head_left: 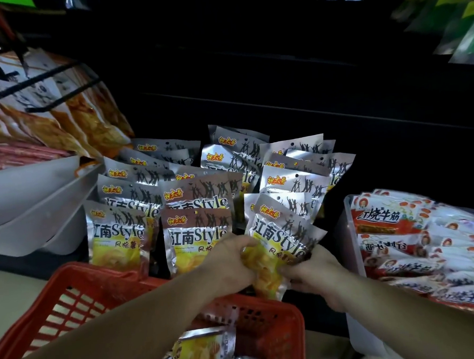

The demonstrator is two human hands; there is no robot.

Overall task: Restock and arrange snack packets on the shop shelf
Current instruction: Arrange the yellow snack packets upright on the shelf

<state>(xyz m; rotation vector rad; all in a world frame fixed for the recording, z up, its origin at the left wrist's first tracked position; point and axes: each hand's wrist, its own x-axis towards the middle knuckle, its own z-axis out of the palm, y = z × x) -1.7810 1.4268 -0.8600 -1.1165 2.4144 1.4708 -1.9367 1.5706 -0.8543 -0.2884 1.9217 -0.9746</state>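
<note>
Snack packet (282, 236) between left hand (230, 263) and right hand (314, 276); basket rim (268, 305) below

The silver snack packets (197, 234) stand in three rows, and about sixteen tops show, counting the held packet (281, 235) at the front of the right row. They overlap too much for an exact number. Two hands grip that one packet, the left hand (230, 263) and the right hand (316, 277). There is one red basket (78, 275), with two loose packets (196, 354) of the same kind showing inside it. At the right is one clear tub (349, 228) of red-and-white packets (385, 217), at least eight, too blurred to count further. At the left are two white trays (31, 192), one above the other, and at least four hanging orange packets (88, 121)
</note>
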